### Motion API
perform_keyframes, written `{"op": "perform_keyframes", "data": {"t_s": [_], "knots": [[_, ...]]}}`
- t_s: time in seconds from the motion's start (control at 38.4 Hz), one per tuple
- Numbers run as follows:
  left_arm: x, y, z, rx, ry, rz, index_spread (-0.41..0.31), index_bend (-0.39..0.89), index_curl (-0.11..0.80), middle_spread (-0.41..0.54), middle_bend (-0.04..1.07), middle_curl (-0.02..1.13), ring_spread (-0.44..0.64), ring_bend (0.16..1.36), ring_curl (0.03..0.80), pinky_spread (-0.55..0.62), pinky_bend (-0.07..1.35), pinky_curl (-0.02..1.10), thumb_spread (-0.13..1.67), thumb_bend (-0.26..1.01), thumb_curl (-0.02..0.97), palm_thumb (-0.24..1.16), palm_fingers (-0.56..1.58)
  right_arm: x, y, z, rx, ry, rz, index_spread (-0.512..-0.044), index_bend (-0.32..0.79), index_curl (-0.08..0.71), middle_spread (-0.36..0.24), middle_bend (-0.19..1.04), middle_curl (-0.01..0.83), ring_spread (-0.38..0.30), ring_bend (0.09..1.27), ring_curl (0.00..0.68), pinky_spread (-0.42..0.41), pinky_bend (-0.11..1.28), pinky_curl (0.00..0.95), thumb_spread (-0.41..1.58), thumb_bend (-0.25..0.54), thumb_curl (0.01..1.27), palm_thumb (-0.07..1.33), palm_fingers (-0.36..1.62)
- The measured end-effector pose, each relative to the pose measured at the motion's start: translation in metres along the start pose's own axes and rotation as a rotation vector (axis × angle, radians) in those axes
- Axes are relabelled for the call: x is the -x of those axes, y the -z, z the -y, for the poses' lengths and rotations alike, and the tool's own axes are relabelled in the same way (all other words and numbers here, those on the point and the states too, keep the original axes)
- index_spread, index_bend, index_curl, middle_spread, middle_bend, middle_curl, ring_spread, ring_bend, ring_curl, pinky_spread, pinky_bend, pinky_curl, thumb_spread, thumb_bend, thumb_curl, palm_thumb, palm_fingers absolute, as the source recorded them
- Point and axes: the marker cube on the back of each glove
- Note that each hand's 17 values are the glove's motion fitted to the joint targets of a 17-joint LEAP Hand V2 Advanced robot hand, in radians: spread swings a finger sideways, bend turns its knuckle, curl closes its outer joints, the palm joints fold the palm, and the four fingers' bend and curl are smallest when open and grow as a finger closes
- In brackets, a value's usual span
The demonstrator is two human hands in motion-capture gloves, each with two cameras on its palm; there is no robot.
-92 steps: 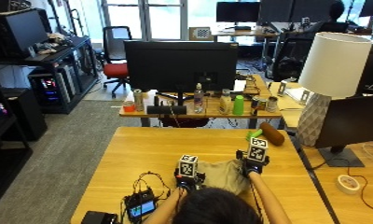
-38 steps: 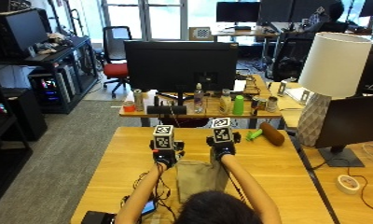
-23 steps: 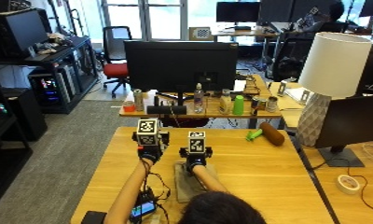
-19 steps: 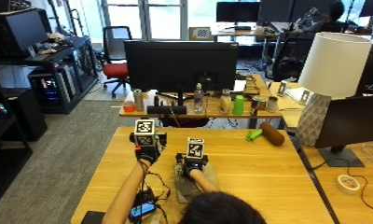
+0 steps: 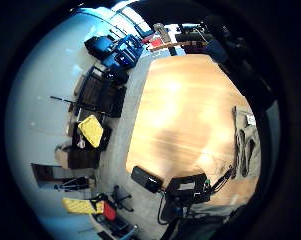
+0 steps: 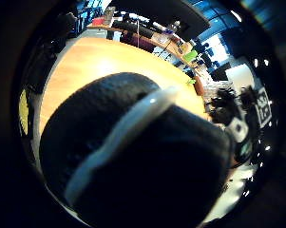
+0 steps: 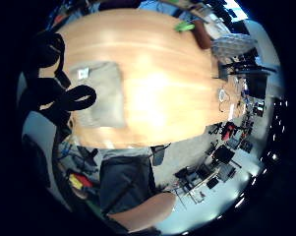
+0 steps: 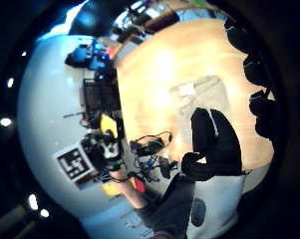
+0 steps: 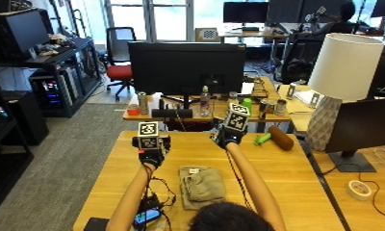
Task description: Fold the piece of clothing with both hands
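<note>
Both hands, the left hand and the right hand, are lifting away from the folded khaki garment lying on the table, fingers relaxed and gripping nothing, suggesting folding is finishing

Folded khaki garment flat on table

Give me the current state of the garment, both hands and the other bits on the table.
Garment: folded into a compact bundle, flat on the table, untouched.
Left hand: raised above the table, holding nothing.
Right hand: raised past the garment, holding nothing.
Brown roll: lying on its side.
Green object: lying beside the roll.
</note>
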Motion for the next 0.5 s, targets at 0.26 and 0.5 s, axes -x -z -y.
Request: {"op": "perform_keyframes", "data": {"t_s": [0.26,0.5], "knots": [[-0.015,-0.004,0.005,0.037,0.0,-0.013,-0.078,0.16,0.378,0.061,0.15,0.31,0.03,0.55,0.328,0.18,0.31,0.34,0.96,-0.08,0.132,-0.1,0.54,-0.043,0.035,-0.012,-0.079,-0.091,0.019,-0.23,0.02,0.019,-0.047,0.28,0.436,-0.147,0.77,0.393,-0.153,0.81,0.373,1.18,-0.013,0.42,0.89,0.91],[-0.029,0.007,0.0,0.066,-0.022,0.011,-0.077,0.16,0.378,0.066,0.15,0.31,0.04,0.55,0.331,0.19,0.31,0.35,0.95,-0.08,0.121,-0.1,0.54,-0.047,0.029,-0.011,-0.059,-0.081,0.008,-0.233,0.02,0.028,-0.045,0.28,0.437,-0.144,0.74,0.392,-0.132,0.79,0.368,1.18,-0.013,0.42,0.91,0.91]]}}
